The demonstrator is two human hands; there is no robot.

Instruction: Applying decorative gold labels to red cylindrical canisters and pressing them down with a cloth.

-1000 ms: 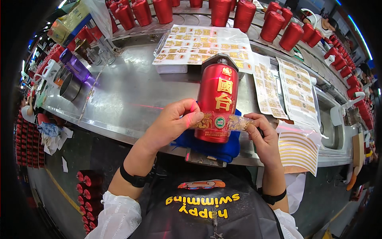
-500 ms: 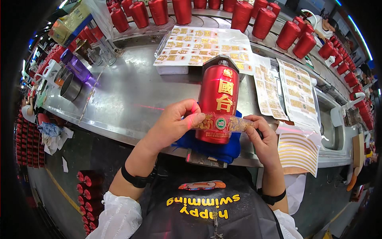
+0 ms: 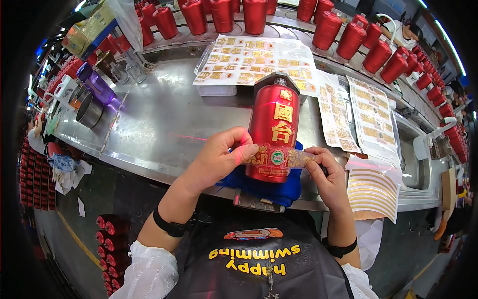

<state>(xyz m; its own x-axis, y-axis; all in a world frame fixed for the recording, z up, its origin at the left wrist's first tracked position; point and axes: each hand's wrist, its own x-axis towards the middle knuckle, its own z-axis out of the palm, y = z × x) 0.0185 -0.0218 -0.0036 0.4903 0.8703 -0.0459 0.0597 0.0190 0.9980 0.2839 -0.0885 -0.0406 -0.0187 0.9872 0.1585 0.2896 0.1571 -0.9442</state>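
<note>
I have my left grip (image 3: 219, 154) pinched on one end of a clear, gold-patterned strip (image 3: 277, 157), by the left side of a red bottle (image 3: 261, 119); my right grip (image 3: 328, 174) pinches the other end, just off its right side. The bottle rests over blue cloth (image 3: 293, 192) at the near edge of the tabletop (image 3: 159, 124). Gold characters (image 3: 282, 122) already mark it; the strip crosses below them, its ends, I judge, not yet pressed down.

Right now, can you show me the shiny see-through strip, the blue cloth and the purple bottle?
Clear strip (image 3: 278, 158): head view, on the round green emblem at its middle.
Blue cloth (image 3: 276, 193): head view, on its front part, below the red bottle (image 3: 265, 117).
Purple bottle (image 3: 99, 87): head view, on its side.
</note>
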